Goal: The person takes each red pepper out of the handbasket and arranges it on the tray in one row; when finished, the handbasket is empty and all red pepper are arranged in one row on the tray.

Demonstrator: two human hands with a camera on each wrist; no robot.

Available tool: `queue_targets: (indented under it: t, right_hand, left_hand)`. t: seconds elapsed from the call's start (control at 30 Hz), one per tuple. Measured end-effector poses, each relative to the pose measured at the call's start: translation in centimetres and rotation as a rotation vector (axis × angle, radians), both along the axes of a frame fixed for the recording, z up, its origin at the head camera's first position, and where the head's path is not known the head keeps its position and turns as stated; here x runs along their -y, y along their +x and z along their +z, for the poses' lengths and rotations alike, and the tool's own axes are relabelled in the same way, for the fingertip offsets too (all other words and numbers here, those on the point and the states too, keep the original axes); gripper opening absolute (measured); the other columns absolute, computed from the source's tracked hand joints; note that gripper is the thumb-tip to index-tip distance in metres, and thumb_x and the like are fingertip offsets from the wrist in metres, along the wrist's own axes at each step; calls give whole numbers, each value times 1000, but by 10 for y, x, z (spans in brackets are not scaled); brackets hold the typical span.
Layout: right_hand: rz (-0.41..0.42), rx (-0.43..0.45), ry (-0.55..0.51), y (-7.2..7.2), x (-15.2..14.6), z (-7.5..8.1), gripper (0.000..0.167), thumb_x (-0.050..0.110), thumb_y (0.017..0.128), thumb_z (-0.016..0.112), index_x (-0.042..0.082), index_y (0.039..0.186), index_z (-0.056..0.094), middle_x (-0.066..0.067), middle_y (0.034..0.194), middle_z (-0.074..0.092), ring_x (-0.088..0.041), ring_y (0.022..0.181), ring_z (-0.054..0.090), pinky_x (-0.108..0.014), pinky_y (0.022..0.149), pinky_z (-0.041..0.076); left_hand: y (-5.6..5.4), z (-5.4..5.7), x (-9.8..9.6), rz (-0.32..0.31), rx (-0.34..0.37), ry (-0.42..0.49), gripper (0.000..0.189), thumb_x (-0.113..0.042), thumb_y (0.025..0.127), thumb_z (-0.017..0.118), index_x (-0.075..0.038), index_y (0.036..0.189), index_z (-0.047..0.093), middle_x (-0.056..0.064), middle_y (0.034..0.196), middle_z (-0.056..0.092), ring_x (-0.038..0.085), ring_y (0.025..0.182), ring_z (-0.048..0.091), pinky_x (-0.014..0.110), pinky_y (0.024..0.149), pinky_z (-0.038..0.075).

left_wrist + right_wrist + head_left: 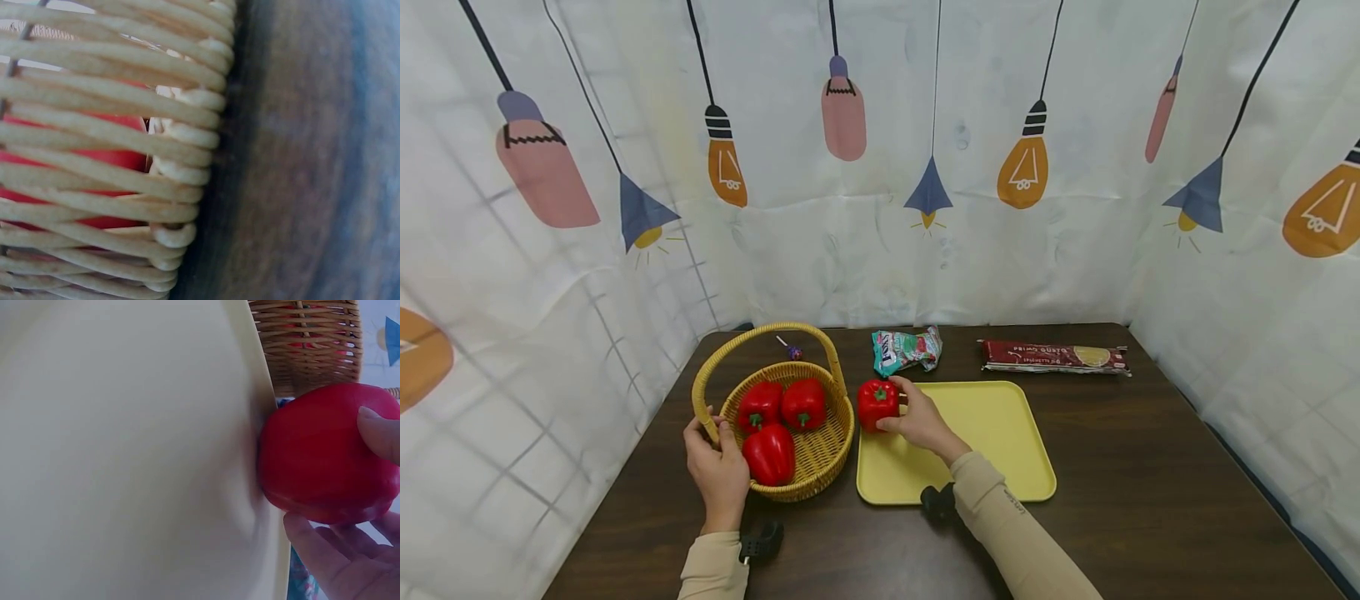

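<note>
My right hand holds a red bell pepper between thumb and fingers, at the upper left corner of a yellow tray. In the right wrist view the pepper overlaps the tray's rim, thumb on one side and fingers on the other. To the left stands a yellow wicker basket with an arched handle, and three red bell peppers lie inside it. My left hand grips the basket's left side where the handle meets the rim. Close up, the left wrist view shows the woven wall with red behind it.
Behind the tray lies a teal snack packet. A long dark red packet is at the back right. A small wrapped lollipop lies behind the basket, seen under its handle. Patterned white curtains border the brown table.
</note>
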State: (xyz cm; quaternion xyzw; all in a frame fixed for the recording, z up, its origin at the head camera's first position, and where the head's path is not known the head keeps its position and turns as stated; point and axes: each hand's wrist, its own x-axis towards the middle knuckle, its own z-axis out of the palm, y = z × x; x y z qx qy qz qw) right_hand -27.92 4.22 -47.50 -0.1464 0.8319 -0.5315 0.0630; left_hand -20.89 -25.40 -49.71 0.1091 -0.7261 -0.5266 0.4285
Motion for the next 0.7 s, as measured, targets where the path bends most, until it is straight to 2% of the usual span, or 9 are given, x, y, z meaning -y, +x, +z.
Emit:
queue_targets:
  t: [0.2, 0.33, 0.47, 0.57, 0.7]
  right_hand:
    - [-43, -45, -10, 5, -5, 9, 76, 16, 84, 77, 6, 148, 36, -19, 143, 46, -42, 126, 46, -49, 95, 48]
    - [-88, -99, -39, 9, -6, 20, 69, 19, 87, 74, 7, 146, 40, -16, 141, 48, -39, 124, 48, -50, 98, 46]
    - [-159, -176, -101, 14, -3, 32, 59, 17, 89, 73, 6, 141, 47, -12, 137, 52, -35, 117, 51, -45, 93, 49]
    - [-221, -239, -152, 20, 2, 40, 49, 16, 89, 72, 8, 134, 54, -10, 129, 57, -31, 106, 54, -38, 85, 53]
    - [-209, -293, -213, 29, 14, 44, 37, 13, 91, 70, 10, 126, 61, -9, 121, 62, -26, 95, 57, -33, 79, 51]
  left_hand:
    - [0, 0, 0, -3, 3, 6, 33, -10, 102, 49, 4, 132, 45, 10, 110, 55, 5, 96, 48, 17, 81, 37]
    - [1, 1, 0, -1, 8, 3, 34, -8, 101, 49, 5, 132, 45, 14, 111, 56, 4, 96, 47, 16, 81, 36]
    - [7, 13, -7, -12, -4, 1, 34, -4, 101, 48, 9, 131, 44, 23, 111, 54, 9, 96, 48, 15, 81, 35]
    - [13, 24, -13, -27, -18, 6, 33, 0, 100, 48, 13, 130, 43, 28, 110, 53, 14, 96, 48, 15, 81, 35]
    - [17, 29, -17, -26, -27, 7, 32, 0, 100, 47, 15, 128, 43, 27, 108, 52, 15, 94, 49, 16, 79, 36]
